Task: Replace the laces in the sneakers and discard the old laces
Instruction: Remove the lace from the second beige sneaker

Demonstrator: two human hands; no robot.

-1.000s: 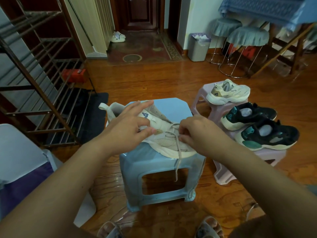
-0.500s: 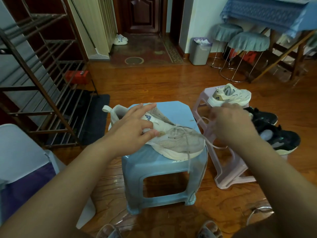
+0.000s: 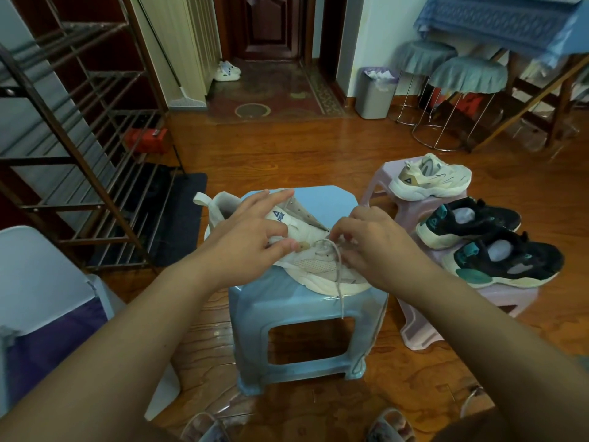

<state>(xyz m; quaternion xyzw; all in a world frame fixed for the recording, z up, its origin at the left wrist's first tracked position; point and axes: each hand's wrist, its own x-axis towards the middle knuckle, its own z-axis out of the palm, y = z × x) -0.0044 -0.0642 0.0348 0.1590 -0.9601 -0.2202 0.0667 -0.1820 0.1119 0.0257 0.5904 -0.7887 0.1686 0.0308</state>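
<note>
A white sneaker lies on a light blue plastic stool, toe towards the right. My left hand rests across its ankle and tongue and holds it down with spread fingers. My right hand is over the front eyelets, its fingers pinching the grey lace. A loose end of that lace hangs down over the stool's front edge. The matching white sneaker sits on a pink stool to the right.
Two black and teal sneakers rest on a second pink stool. A grey bin with a liner stands by the far wall. A metal shoe rack is on the left, a white chair at near left.
My right hand, which had pulled the lace out to the right, has come back to the shoe's front eyelets. My left hand stays on the sneaker.
</note>
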